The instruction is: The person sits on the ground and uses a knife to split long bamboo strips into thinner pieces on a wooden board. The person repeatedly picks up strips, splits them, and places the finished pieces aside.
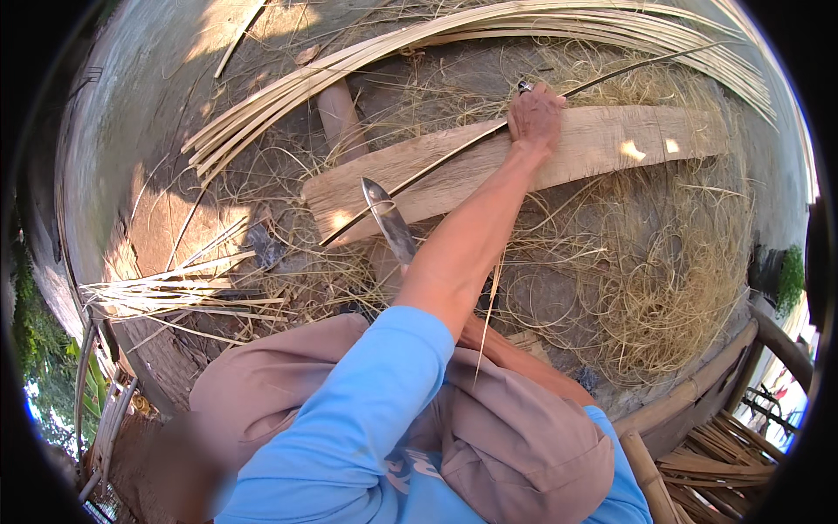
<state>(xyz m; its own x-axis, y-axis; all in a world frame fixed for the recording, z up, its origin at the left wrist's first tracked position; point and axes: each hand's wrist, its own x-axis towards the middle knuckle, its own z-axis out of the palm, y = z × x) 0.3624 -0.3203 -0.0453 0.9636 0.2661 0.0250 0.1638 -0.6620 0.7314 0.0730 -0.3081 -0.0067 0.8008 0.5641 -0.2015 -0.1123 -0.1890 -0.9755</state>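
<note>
My left hand [535, 120] is closed around a long, thin, dark-edged strip [445, 160], which looks like split bamboo. The strip slants across a wooden board [646, 131], its near end by the board's left end. Under my left forearm, my right forearm [532, 362] runs leftward. My right hand is almost wholly hidden there, at the base of a knife [393, 223] that seems to be in its grip. The knife's blade points up and left, its tip close beside the strip. A small dark shiny thing [525, 86] shows at my left fingers.
A bundle of long pale strips [375, 54] curves along the far side. Shorter strips [188, 293] lie in a pile at the left. Curly shavings [672, 288] cover the ground at the right. A wooden piece [339, 113] passes under the board. Bamboo poles [690, 380] edge the lower right.
</note>
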